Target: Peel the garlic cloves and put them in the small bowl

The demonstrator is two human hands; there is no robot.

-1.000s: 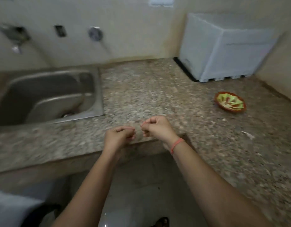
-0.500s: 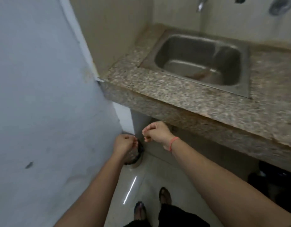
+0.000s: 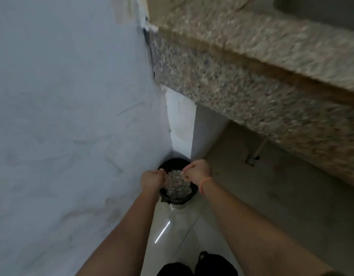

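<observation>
- left hand and right hand, fingers curled, nearly touching above a floor bin of scraps; what they pinch, i cannot tell.
- likely shedding garlic skin; clove and small bowl unseen.
- next: carry the clove to the bowl.

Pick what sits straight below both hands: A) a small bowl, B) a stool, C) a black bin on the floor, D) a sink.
C: the left hand and right hand are held over the black bin, which stands by the wall.
</observation>
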